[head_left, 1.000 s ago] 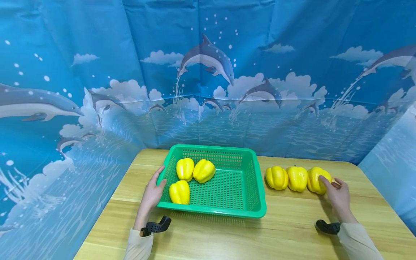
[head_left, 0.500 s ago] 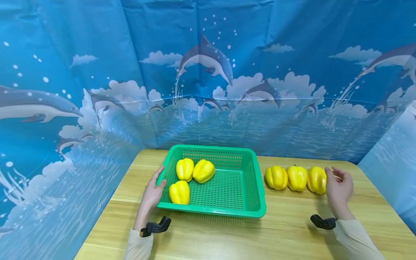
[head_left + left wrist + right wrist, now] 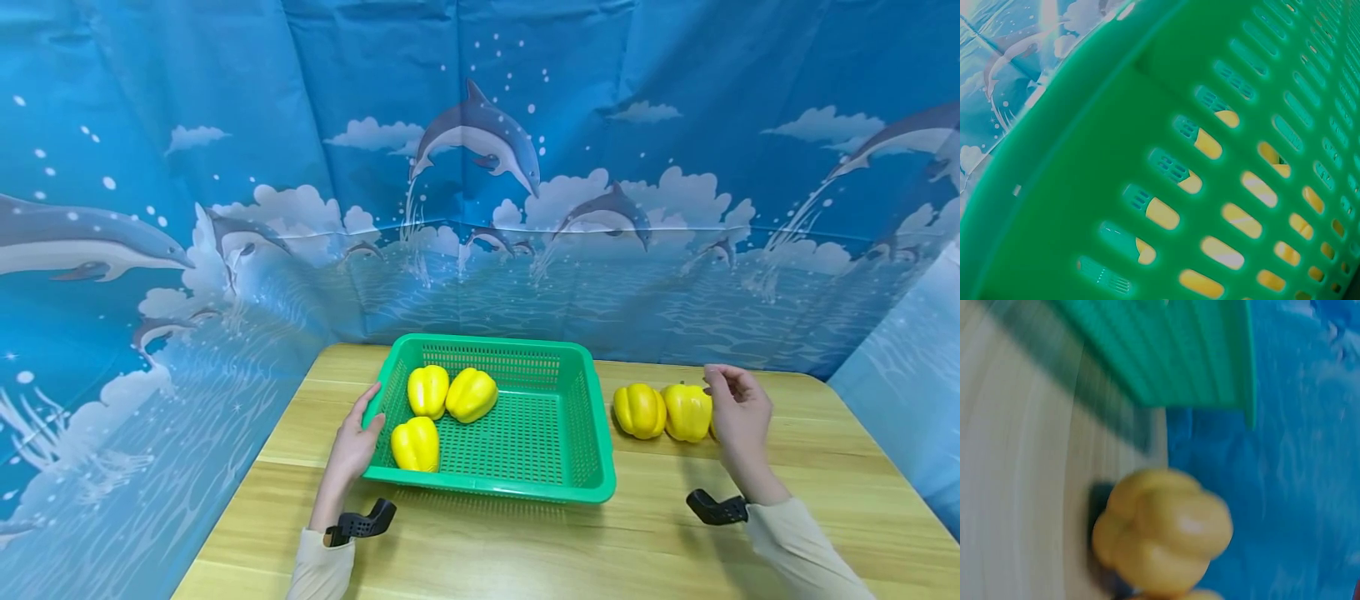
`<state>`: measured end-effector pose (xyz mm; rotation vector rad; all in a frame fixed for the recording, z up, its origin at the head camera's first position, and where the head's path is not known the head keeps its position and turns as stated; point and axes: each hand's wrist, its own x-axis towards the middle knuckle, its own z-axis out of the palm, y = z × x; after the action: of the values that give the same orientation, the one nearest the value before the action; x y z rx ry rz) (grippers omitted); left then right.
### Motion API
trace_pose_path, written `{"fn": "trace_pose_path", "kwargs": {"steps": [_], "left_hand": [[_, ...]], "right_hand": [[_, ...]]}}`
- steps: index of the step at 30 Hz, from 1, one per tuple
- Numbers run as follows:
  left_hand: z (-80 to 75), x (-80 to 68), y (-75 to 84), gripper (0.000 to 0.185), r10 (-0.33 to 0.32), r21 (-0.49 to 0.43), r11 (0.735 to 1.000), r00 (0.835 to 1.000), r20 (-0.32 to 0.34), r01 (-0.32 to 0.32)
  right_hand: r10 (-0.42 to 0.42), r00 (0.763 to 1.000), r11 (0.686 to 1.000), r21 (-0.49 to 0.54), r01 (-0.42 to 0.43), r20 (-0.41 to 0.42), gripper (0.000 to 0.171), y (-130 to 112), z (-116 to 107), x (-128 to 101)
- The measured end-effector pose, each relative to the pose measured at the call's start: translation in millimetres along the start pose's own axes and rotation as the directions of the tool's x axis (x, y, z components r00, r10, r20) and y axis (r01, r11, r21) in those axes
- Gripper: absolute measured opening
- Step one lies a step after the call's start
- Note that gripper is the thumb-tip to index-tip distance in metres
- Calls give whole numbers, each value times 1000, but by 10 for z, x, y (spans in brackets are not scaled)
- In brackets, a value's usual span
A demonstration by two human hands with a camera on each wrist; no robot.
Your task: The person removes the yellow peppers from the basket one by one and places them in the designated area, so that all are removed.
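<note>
Basket (image 3: 487, 484) holds three peppers (image 3: 472, 395); table (image 3: 540, 554), three more.

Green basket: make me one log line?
left hand: on left side of basket | right hand: near outside peppers | inside: three yellow peppers

There are six yellow peppers (image 3: 471, 395), one basket (image 3: 487, 483), one table (image 3: 525, 546) and two hands (image 3: 353, 440).

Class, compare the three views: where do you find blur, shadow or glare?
Head: mostly crisp, with soft shadow beside the right sleeve on the table and glints on the yellow peppers; left wrist: the green basket looks soft-edged, with pale glare on the backdrop; right wrist: smeared, perhaps by motion, with dark shadows beside basket and pepper.
</note>
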<state>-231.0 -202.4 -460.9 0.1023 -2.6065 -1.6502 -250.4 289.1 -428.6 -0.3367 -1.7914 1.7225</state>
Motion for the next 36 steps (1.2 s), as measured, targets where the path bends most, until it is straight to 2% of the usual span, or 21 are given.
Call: {"fn": "trace_pose_path", "kwargs": {"steps": [6,10,16,24,29,36], "left_hand": [[9,4,-14,52,5,-4,1000,1000,-7,-5],[14,4,-20,52,8,-2,1000,1000,-10,-8],[12,0,-15,51,10,1,1000,1000,-14,-10],[12,7,-11,52,17,-4,1000,1000,-7,-17],[11,7,-7,52,20,-6,1000,1000,-1,-20],[2,7,-10,51,22,2,1000,1000,-5,-22]], "right_hand": [[-38,994,991,131,25,100,11,-172,188,-172],[-105,970,987,145,74,220,18,-287,282,-291],[-169,887,984,118,130,429,21,-406,380,-427],[-216,763,975,93,202,609,23,-493,523,-567],[-193,697,978,79,192,690,27,-523,607,-619],[-113,606,984,4,178,787,29,-581,745,-629]]}}
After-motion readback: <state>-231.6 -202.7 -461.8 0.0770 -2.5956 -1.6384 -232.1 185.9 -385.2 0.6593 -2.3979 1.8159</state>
